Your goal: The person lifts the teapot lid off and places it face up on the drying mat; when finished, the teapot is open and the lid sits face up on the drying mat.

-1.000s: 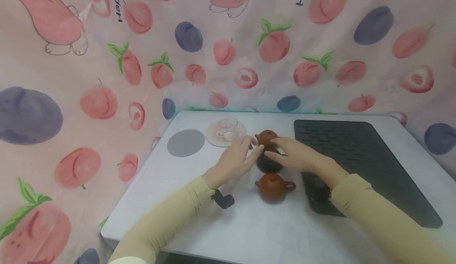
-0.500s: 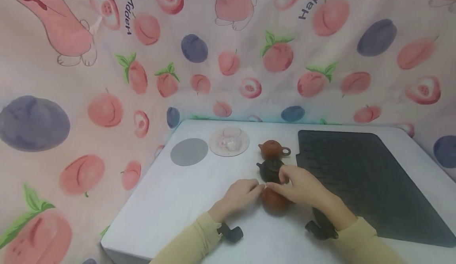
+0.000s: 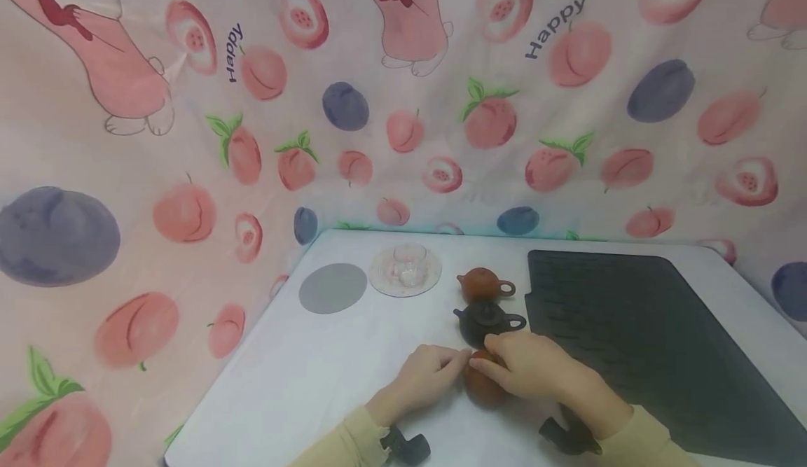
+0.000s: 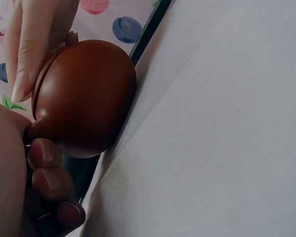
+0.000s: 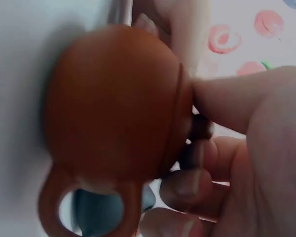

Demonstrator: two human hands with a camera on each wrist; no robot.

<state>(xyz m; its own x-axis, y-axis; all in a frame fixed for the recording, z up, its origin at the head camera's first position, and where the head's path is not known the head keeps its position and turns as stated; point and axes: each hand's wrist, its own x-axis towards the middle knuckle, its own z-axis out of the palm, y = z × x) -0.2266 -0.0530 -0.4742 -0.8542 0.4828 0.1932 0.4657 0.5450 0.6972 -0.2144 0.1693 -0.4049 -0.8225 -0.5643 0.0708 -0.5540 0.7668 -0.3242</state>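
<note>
Three small teapots stand in a line on the white table. The nearest is a reddish-brown teapot (image 3: 485,388), which both hands work on. My left hand (image 3: 430,376) pinches its short spout between thumb and curled fingers, as the left wrist view shows. From above, my right hand (image 3: 539,367) holds the lid: its thumb presses the lid's edge and the fingers bend around the knob in the right wrist view. The teapot's loop handle (image 5: 130,207) is free of the fingers. Just behind stands a black teapot (image 3: 482,323), and beyond it another brown teapot (image 3: 480,285).
A ridged black mat (image 3: 611,341) covers the table's right side. At the back left lie a flat grey disc (image 3: 333,288) and a patterned plate (image 3: 380,286) bearing a clear glass cup (image 3: 410,265). A fruit-print cloth (image 3: 403,173) hangs behind.
Both hands have come from the black teapot toward the person, onto the nearest brown teapot, and hold its spout and lid. The black teapot is uncovered again. The head view has tilted up.
</note>
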